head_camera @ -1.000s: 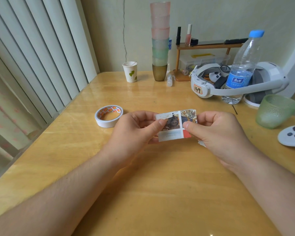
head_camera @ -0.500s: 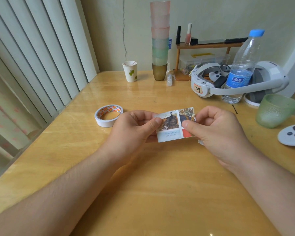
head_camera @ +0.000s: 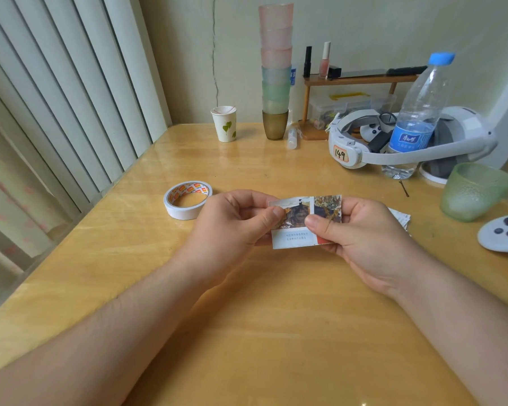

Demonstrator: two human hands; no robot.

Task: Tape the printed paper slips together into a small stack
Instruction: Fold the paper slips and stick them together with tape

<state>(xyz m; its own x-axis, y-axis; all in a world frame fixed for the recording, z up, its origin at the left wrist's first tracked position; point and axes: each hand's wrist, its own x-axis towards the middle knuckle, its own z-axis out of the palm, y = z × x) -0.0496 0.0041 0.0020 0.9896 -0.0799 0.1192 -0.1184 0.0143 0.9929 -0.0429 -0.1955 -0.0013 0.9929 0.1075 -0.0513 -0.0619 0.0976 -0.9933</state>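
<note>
Printed slips (head_camera: 301, 230) being held above the wooden table (head_camera: 247, 332), long axis running left-right, printed face tilting up toward the camera. Left hand (head_camera: 232, 227) pinching the left edge, thumb on top; right hand (head_camera: 361, 235) pinching the right side, fingers curling behind. Tape roll (head_camera: 187, 199) lying flat just left. Paper cup (head_camera: 224, 123) holding thin sticks; water bottle (head_camera: 414, 118) looking nearly empty; green cup (head_camera: 475, 191) contents unclear.

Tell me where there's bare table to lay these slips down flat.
The table is bare just below the printed slips, between both forearms toward the near edge. A second open strip runs between the tape roll and the paper cup. The right side is crowded: water bottle, headset, green cup, controller.
</note>
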